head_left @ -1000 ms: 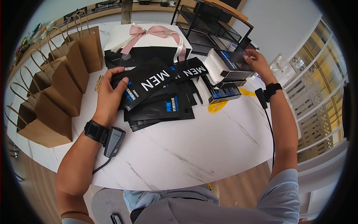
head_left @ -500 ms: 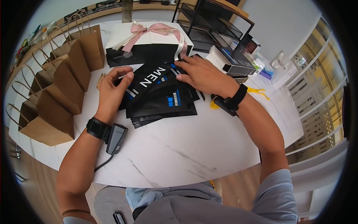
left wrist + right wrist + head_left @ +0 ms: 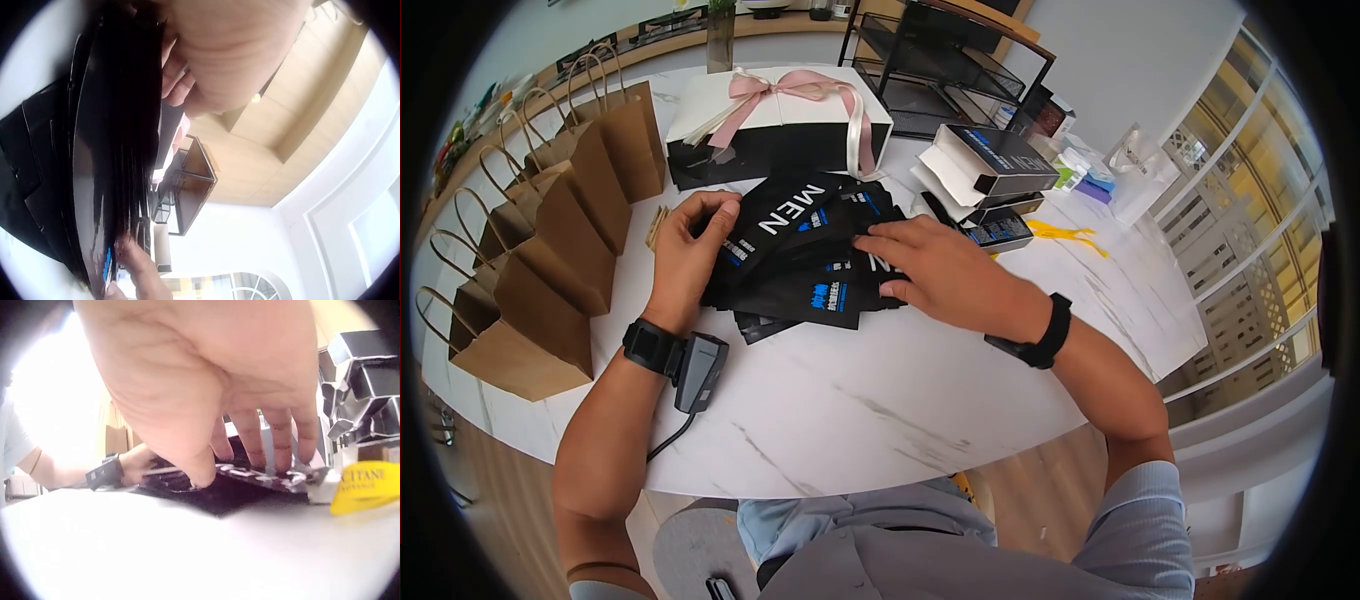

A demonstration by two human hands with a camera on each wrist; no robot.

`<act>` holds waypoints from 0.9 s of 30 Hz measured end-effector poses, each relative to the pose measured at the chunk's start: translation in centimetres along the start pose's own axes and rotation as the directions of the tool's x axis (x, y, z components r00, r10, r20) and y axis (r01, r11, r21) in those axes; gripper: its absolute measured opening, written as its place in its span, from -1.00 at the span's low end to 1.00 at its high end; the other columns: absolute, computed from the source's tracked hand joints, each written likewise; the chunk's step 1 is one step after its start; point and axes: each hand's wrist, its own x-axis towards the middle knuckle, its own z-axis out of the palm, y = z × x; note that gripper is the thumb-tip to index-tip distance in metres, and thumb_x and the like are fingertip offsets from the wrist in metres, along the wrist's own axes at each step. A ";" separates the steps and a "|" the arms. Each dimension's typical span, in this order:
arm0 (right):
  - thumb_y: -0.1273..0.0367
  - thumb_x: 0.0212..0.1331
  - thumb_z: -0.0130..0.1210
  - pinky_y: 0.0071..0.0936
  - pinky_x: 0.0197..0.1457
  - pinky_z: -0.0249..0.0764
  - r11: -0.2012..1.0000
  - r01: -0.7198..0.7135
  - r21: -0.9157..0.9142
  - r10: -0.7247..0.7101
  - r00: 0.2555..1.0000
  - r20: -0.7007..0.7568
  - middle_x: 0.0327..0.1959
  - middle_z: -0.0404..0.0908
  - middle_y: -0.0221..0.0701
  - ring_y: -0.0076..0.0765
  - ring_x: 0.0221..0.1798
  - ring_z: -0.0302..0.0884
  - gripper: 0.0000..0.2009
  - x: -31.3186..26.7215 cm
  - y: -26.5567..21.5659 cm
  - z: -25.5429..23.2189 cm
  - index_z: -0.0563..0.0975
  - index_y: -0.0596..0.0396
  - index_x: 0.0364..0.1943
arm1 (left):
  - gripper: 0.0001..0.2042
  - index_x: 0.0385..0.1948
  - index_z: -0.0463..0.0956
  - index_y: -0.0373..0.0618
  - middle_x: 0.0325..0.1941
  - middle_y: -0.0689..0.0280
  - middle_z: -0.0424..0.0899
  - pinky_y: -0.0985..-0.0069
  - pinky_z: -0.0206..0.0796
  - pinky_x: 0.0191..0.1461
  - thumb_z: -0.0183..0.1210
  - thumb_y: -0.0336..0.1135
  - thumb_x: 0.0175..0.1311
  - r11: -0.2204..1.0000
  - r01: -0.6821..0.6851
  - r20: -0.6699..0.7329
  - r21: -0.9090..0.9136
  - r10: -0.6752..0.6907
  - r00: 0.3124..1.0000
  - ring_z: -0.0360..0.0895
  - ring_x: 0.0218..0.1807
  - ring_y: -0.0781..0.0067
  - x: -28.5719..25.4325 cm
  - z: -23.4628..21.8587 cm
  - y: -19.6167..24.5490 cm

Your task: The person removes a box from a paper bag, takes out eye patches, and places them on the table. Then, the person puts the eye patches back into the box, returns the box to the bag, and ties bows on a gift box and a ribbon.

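A pile of flat black packets with white and blue lettering lies fanned on the table. At its left end, my left hand curls thumb and fingers round the packets' edges; the left wrist view shows several fingers bent against the dark stack. My right hand lies across the pile's right side, partly hiding a packet with white letters. In the right wrist view its long fingers reach down onto the packets while the thumb sits by the near edge.
Opened black-and-white boxes are stacked right of the pile, by a yellow ribbon. Behind stands a white-and-black gift box with a pink bow. Brown paper bags line the left, and a black mesh rack stands behind.
My right hand has left the upper box, come left onto the packets and drawn nearer. Packets on the right have shifted toward me. My left hand stays at the pile's left end.
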 end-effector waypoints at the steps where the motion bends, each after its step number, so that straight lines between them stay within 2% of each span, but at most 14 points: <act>1: 0.39 0.13 0.29 -0.26 0.26 0.40 0.999 -0.010 0.044 0.011 0.999 -0.031 0.19 0.54 -0.17 -0.06 0.16 0.45 -0.48 -0.3 -0.3 0.3 0.49 0.12 0.24 | -0.71 -0.05 0.64 -0.21 -0.08 0.39 0.65 0.65 0.26 0.16 0.21 -0.16 0.44 0.999 -0.020 0.005 -0.034 0.020 1.000 0.48 -0.01 0.67 0.2 -0.2 -0.5; 3: 0.42 0.12 0.28 -0.26 0.25 0.41 1.000 0.012 0.029 -0.011 0.999 -0.031 0.17 0.55 -0.17 -0.06 0.16 0.46 -0.48 -0.8 -0.7 0.1 0.49 0.13 0.23 | -0.70 -0.05 0.64 -0.22 -0.04 0.36 0.66 0.64 0.25 0.18 0.21 -0.16 0.44 0.997 -0.045 0.004 -0.067 0.045 0.999 0.49 0.02 0.65 0.4 -0.3 -0.7; 6: 0.50 0.07 0.26 -0.29 0.24 0.44 0.999 0.048 -0.020 -0.049 0.997 -0.051 0.10 0.59 -0.18 -0.09 0.19 0.46 -0.51 -1.7 -0.7 -0.2 0.53 0.15 0.18 | -0.70 -0.07 0.65 -0.22 0.05 0.28 0.68 0.61 0.22 0.25 0.21 -0.14 0.44 0.998 -0.054 -0.026 -0.017 0.054 0.998 0.49 0.13 0.60 0.2 -0.2 -0.3; 8: 0.52 0.05 0.27 -0.28 0.25 0.45 0.996 -0.086 -0.028 0.088 0.994 0.072 0.03 0.63 -0.24 -0.12 0.20 0.48 -0.55 -2.4 -1.2 -1.6 0.58 0.14 0.11 | -0.71 -0.08 0.66 -0.20 0.09 0.22 0.69 0.56 0.15 0.35 0.20 -0.14 0.45 1.000 -0.002 -0.041 -0.029 0.001 0.999 0.47 0.23 0.53 0.1 -0.1 0.0; 9: 0.52 0.05 0.27 -0.28 0.25 0.45 0.996 -0.089 -0.027 0.091 0.993 0.074 0.03 0.63 -0.24 -0.12 0.20 0.48 -0.55 -2.7 -1.4 -2.0 0.58 0.14 0.11 | -0.71 -0.08 0.66 -0.20 0.09 0.22 0.69 0.56 0.15 0.35 0.20 -0.14 0.45 1.000 0.000 -0.039 -0.030 -0.002 0.999 0.47 0.23 0.53 0.1 -0.2 -0.2; 11: 0.49 0.04 0.30 -0.27 0.21 0.47 0.999 0.022 -0.030 -0.023 0.999 -0.046 -0.01 0.65 -0.30 -0.12 0.13 0.53 -0.61 -3.0 -1.8 -2.7 0.61 0.12 0.03 | -0.71 -0.09 0.67 -0.19 0.09 0.20 0.70 0.51 0.12 0.40 0.18 -0.14 0.45 0.995 -0.081 -0.031 -0.056 0.079 0.996 0.46 0.29 0.48 0.4 -0.5 -0.5; 14: 0.45 0.04 0.33 -0.24 0.14 0.49 0.999 0.052 -0.010 -0.053 0.989 -0.135 -0.05 0.66 -0.31 -0.08 0.05 0.56 -0.67 -3.1 -1.1 -3.9 0.63 0.11 -0.05 | -0.71 -0.12 0.66 -0.19 0.07 0.21 0.71 0.46 0.09 0.43 0.17 -0.13 0.46 0.984 -0.138 -0.071 -0.111 0.131 0.989 0.45 0.32 0.44 0.5 -0.5 -0.6; 16: 0.45 0.07 0.31 -0.21 0.10 0.49 0.997 -0.034 -0.064 0.009 0.935 -0.354 -0.13 0.65 -0.24 -0.01 0.03 0.54 -0.75 -2.2 -0.2 -5.3 0.63 0.12 -0.13 | -0.71 -0.16 0.67 -0.18 0.05 0.22 0.72 0.45 0.10 0.43 0.16 -0.12 0.47 0.981 -0.148 -0.114 -0.123 0.134 0.984 0.46 0.32 0.43 0.4 -0.9 -0.3; 18: 0.45 0.16 0.23 -0.17 0.10 0.49 0.965 -0.109 -0.238 -0.009 0.895 -0.447 -0.13 0.65 -0.20 0.02 0.03 0.54 -0.77 -1.3 1.8 -6.7 0.62 0.11 -0.08 | -0.71 -0.19 0.67 -0.17 0.03 0.23 0.73 0.44 0.10 0.43 0.16 -0.11 0.47 0.975 -0.173 -0.137 -0.141 0.154 0.979 0.46 0.32 0.42 0.6 -0.6 0.0; 19: 0.45 0.16 0.23 -0.17 0.10 0.49 0.964 -0.115 -0.238 -0.005 0.893 -0.450 -0.13 0.65 -0.20 0.02 0.03 0.54 -0.77 -0.8 2.7 -7.0 0.62 0.11 -0.08 | -0.71 -0.21 0.67 -0.16 0.02 0.23 0.74 0.43 0.11 0.42 0.15 -0.10 0.47 0.975 -0.173 -0.151 -0.142 0.152 0.977 0.47 0.31 0.42 0.6 -0.7 0.0; 21: 0.38 0.24 0.16 -0.12 0.14 0.48 0.922 -0.276 -0.273 0.104 0.853 -0.511 -0.04 0.65 -0.12 0.08 0.08 0.55 -0.71 0.2 4.9 -6.8 0.57 0.18 0.01 | -0.71 -0.26 0.68 -0.13 -0.04 0.25 0.76 0.44 0.17 0.36 0.16 -0.08 0.47 0.970 -0.217 -0.178 -0.113 0.195 0.965 0.50 0.29 0.43 0.7 -1.0 -0.1; 22: 0.38 0.24 0.16 -0.12 0.14 0.48 0.922 -0.274 -0.274 0.099 0.850 -0.518 -0.04 0.65 -0.12 0.08 0.08 0.55 -0.71 0.7 6.1 -6.5 0.57 0.18 0.01 | -0.71 -0.26 0.68 -0.13 -0.04 0.25 0.76 0.44 0.17 0.36 0.16 -0.08 0.47 0.968 -0.225 -0.179 -0.108 0.203 0.963 0.50 0.29 0.43 0.7 -1.0 0.0; 25: 0.25 0.20 0.19 -0.11 0.28 0.45 0.838 -0.494 -0.230 0.424 0.856 -0.296 0.13 0.58 0.03 0.13 0.22 0.51 -0.47 1.8 7.6 -6.1 0.44 0.36 0.18 | -0.70 -0.28 0.67 -0.14 -0.11 0.27 0.77 0.46 0.21 0.32 0.15 -0.09 0.48 0.970 -0.216 -0.214 -0.114 0.188 0.958 0.58 0.20 0.45 0.6 -0.9 0.1; 27: 0.27 0.20 0.17 -0.11 0.27 0.46 0.830 -0.499 -0.251 0.424 0.855 -0.299 0.14 0.57 0.03 0.13 0.22 0.52 -0.47 1.8 8.4 -5.8 0.44 0.35 0.19 | -0.70 -0.28 0.67 -0.14 -0.11 0.26 0.77 0.47 0.22 0.31 0.14 -0.10 0.48 0.971 -0.211 -0.242 -0.117 0.178 0.954 0.59 0.19 0.45 0.6 -1.0 0.2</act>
